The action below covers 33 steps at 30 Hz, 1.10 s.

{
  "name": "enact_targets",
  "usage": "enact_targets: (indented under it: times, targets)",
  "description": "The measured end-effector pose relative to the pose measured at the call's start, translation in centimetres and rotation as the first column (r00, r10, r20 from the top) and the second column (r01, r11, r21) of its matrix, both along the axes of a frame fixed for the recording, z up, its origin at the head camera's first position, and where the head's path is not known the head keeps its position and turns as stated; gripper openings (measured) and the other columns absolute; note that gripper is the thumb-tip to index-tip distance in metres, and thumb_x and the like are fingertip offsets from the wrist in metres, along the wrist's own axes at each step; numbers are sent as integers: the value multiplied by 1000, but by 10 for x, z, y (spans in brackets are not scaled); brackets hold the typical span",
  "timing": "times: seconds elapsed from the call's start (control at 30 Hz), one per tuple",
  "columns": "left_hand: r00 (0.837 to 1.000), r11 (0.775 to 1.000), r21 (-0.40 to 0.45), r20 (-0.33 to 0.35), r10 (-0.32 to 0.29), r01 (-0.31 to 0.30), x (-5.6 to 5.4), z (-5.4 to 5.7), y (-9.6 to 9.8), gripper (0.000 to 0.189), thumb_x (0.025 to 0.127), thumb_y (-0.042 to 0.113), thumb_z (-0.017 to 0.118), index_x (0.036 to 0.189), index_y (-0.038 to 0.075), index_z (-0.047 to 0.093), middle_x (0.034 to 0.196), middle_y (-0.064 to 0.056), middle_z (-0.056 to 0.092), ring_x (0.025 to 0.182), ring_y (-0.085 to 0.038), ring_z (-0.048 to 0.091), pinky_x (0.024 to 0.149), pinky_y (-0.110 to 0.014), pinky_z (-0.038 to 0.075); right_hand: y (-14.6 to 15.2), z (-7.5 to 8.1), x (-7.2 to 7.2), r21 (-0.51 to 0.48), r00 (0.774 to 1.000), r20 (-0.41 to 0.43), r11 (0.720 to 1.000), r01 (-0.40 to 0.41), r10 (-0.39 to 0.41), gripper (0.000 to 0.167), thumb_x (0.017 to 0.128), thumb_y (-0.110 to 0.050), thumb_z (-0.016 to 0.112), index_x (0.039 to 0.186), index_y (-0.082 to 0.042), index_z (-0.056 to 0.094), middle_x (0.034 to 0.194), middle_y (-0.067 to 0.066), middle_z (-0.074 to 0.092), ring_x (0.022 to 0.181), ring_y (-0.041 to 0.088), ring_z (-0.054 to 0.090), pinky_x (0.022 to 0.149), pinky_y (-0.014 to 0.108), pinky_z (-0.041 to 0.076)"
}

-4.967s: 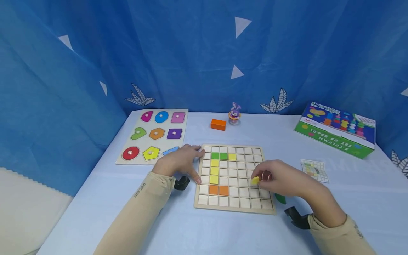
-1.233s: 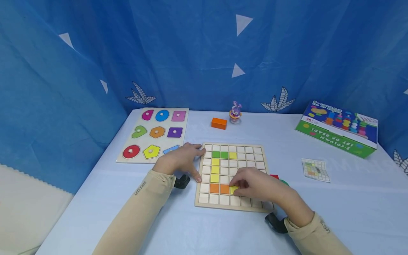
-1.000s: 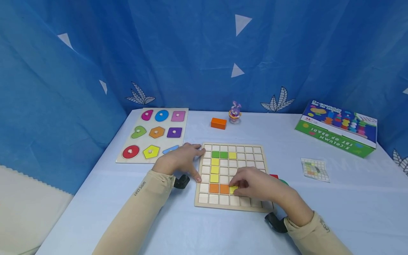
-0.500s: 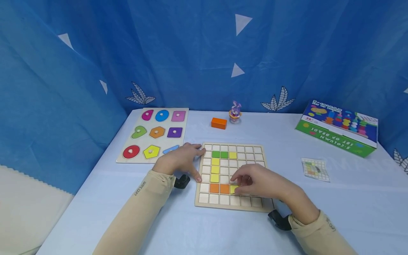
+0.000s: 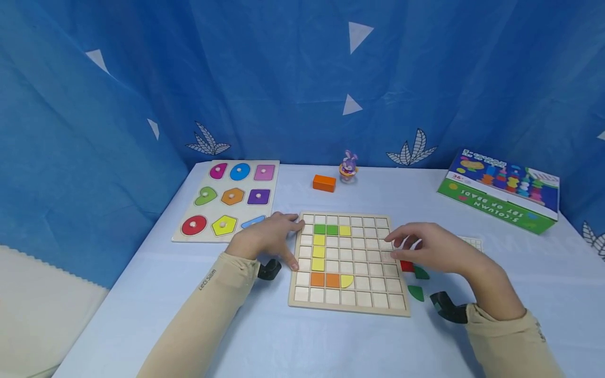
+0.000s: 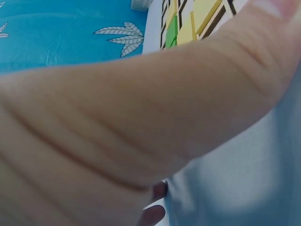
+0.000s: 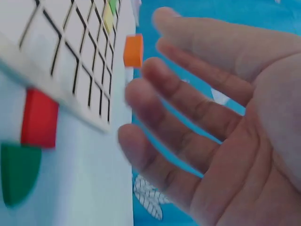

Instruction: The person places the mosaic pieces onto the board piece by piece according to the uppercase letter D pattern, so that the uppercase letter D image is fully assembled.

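In the head view, my left hand (image 5: 267, 236) touches the left edge of a wooden grid board (image 5: 348, 311), its thumb and fingers spread along the rim. A yellow quarter-round tile (image 5: 347, 282) lies in the board beside orange square tiles (image 5: 333, 281). Above them run yellow square tiles (image 5: 319, 252), with green squares (image 5: 326, 229) near the top. My right hand (image 5: 435, 247) hovers over the board's right edge with loosely bent fingers and nothing in its grasp. Under and beside it lie a red tile (image 7: 40, 117) and green quarter-round tiles (image 5: 416, 293).
A peg puzzle board (image 5: 215, 210) stands at the back left. Farther back are an orange block (image 5: 324, 183) and a purple rabbit figure (image 5: 348, 167). At the right is a bead-set box (image 5: 498, 191). A printed grid card (image 5: 475, 243) is mostly hidden behind the right hand.
My right hand brought the yellow quarter-round tile leftward into the cell after the orange squares, let it go, then drew away to the right. My left hand stayed put.
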<state>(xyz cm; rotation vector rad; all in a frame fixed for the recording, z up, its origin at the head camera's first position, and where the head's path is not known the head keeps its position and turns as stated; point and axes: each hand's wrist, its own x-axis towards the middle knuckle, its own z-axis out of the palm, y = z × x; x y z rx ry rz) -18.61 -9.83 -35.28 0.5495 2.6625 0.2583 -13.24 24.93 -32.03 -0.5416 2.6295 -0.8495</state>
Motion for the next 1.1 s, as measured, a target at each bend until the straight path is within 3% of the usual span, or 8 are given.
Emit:
enact_targets:
  times: [0.23,0.5,1.1]
  targets:
    - [1000,1000,-1,4,3,-3,1,1,0,113,61,53,94,156,27,40,164,0,27,149,-28,24,115,-50,33,23,-6,-6,49,995,89,998,31,-36,39,84,-17,83,119,-6,72,106,3,68,95,22,61,79,40,58]
    - [1000,1000,3,4,-2,2,0,0,0,113,61,53,94,156,27,40,165,1,27,149,-28,23,115,-50,33,34,-17,-7,142,972,210,987,75,-104,39,72,-17,92,104,-9,71,94,3,62,87,22,56,75,37,53]
    - [1000,1000,18,20,20,-20,0,2,0,113,60,52,94,156,28,40,165,1,27,149,-28,23,114,-51,34,34,-26,-9,213,969,204,973,92,-136,36,69,-20,94,91,-10,69,84,4,58,83,23,52,71,36,49]
